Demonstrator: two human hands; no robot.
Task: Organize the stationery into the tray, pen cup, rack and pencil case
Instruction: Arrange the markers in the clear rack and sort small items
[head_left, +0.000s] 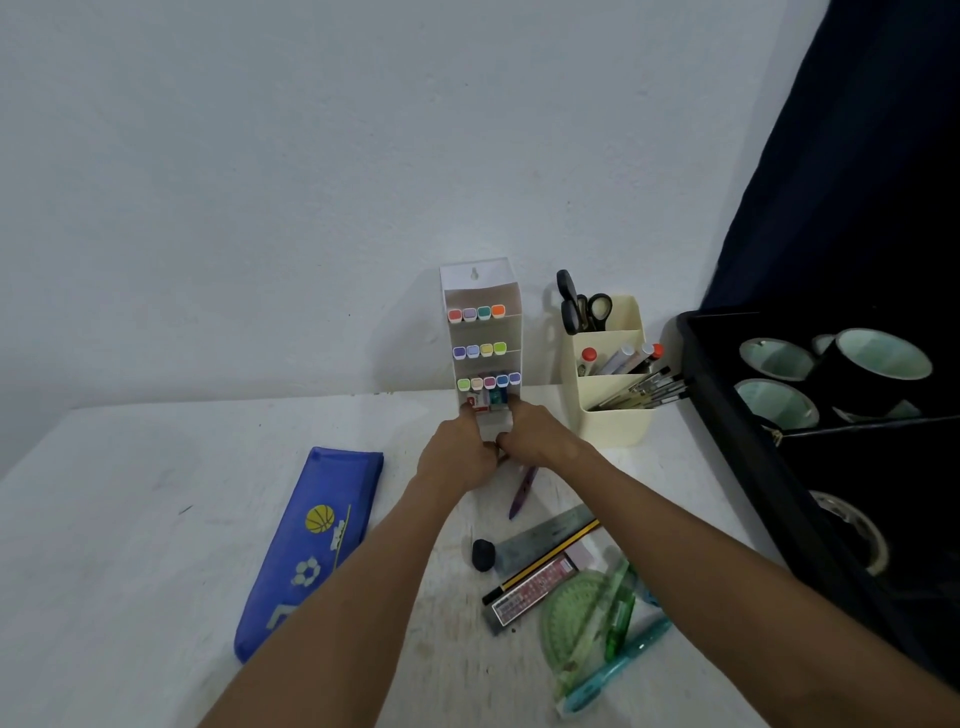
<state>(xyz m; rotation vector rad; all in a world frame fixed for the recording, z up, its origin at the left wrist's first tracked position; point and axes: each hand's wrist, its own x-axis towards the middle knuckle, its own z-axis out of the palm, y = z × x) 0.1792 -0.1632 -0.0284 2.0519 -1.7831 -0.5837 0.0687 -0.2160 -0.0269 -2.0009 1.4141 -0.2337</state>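
Hands, left (458, 453) and right (535, 435), close around the base of the white rack (485, 332).

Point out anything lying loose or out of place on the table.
A loose pile lies unsorted near the tray: purple pen, steel ruler, striped pencil, green protractor, teal pen. Pencil case lies flat.

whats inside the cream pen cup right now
The cream pen cup holds black-handled scissors in the back section, several pens or markers in the middle, and thin paintbrushes leaning out of the front. Their lower ends are hidden by the cup walls.
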